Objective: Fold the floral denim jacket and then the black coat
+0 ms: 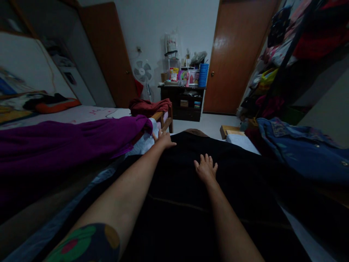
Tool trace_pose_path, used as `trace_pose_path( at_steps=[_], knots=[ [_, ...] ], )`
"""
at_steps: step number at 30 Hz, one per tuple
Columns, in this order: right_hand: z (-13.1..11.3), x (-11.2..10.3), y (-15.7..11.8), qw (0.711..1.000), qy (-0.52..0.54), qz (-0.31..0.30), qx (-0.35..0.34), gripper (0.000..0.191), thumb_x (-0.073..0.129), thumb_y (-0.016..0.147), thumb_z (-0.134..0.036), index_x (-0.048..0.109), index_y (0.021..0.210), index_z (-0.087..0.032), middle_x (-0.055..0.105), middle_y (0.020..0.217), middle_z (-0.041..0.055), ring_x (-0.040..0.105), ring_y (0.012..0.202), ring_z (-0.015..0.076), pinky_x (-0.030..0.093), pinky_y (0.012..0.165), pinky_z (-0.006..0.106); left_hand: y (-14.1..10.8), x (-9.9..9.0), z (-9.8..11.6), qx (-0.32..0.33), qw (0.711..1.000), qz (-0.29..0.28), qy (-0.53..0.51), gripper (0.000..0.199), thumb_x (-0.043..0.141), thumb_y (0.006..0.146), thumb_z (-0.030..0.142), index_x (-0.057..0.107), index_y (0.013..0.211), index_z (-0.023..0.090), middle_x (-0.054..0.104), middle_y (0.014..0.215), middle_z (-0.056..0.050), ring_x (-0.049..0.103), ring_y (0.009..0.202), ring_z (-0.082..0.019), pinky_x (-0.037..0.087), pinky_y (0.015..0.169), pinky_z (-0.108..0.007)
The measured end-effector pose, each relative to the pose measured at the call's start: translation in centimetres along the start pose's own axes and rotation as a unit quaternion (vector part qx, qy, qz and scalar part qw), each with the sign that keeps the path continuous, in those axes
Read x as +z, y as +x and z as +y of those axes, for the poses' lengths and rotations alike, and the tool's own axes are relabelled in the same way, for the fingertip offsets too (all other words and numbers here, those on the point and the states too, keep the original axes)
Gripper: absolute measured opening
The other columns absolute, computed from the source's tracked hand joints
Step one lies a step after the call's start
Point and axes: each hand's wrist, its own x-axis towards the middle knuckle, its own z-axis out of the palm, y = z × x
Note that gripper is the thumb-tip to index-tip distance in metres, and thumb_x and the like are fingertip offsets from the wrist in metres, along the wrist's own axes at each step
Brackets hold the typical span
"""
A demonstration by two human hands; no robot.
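Observation:
A large black garment (180, 182) with a brown collar (196, 133) at its far end lies spread out over a pale surface (242, 143). My left hand (163, 140) is at the garment's far left edge, its fingers apart and nothing in them. Flat on the black cloth, right of the middle, rests my right hand (206, 168) with its fingers spread. Purple cloth (73, 142) lies to the left of my left hand.
A blue denim garment (294, 149) lies at the right. Beyond are a wooden frame with red cloth (149, 106), a fan (143, 71), a dark cabinet (181, 103) and a wooden door (234, 54). Clothes (321, 43) hang at the upper right.

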Motion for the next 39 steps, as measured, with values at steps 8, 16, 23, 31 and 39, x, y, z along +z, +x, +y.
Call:
trace_pose_path(
  at_steps=[8,16,23,31,39],
  knots=[
    [-0.5,-0.1,0.3,1.0,-0.001,0.008,0.018,0.059,0.037,0.093,-0.045,0.036,0.145,-0.016,0.028,0.155,0.012,0.018,0.143,0.0298,0.013,0.112,0.057,-4.7,1.5,2.2,0.15,0.988,0.009,0.038,0.035,0.045,0.09,0.021,0.053,0.124,0.028,0.066,0.112,-0.008,0.063,0.105,-0.025,0.047,0.087,-0.037],
    [0.3,0.5,0.6,1.0,-0.01,0.004,0.019,0.053,0.03,0.093,-0.027,0.035,0.146,-0.017,0.027,0.156,0.0076,0.017,0.144,0.0256,0.01,0.114,0.054,-13.7,5.8,7.2,0.332,0.934,0.059,0.113,0.047,0.041,0.093,0.018,0.04,0.14,0.014,0.065,0.099,-0.014,0.065,0.084,-0.024,0.05,0.068,-0.034],
    [0.0,0.2,0.8,1.0,-0.006,0.013,0.02,0.059,0.042,0.09,-0.033,0.037,0.144,-0.011,0.032,0.153,0.0136,0.021,0.143,0.0282,0.006,0.115,0.049,-11.3,1.9,5.0,0.233,0.968,-0.014,0.093,0.027,0.047,0.088,0.019,0.059,0.111,0.017,0.067,0.102,-0.013,0.066,0.093,-0.026,0.052,0.077,-0.038],
    [0.1,0.2,0.6,0.999,0.012,0.043,0.0,0.059,0.046,0.09,-0.037,0.042,0.14,-0.006,0.038,0.149,0.016,0.025,0.141,0.0309,0.008,0.115,0.045,-1.9,-1.9,0.2,0.139,0.982,-0.045,0.119,0.027,0.058,0.079,0.021,0.068,0.104,0.021,0.069,0.108,-0.012,0.065,0.101,-0.027,0.051,0.081,-0.034],
    [-0.4,0.0,0.2,0.993,0.034,0.093,-0.069,0.064,0.046,0.09,-0.036,0.029,0.149,-0.018,0.021,0.158,0.009,0.012,0.145,0.0295,0.007,0.116,0.048,2.3,-1.9,-2.5,0.077,0.987,0.102,0.099,0.043,0.026,0.095,0.016,0.047,0.133,0.021,0.057,0.126,-0.015,0.053,0.12,-0.028,0.042,0.097,-0.043]
  ],
)
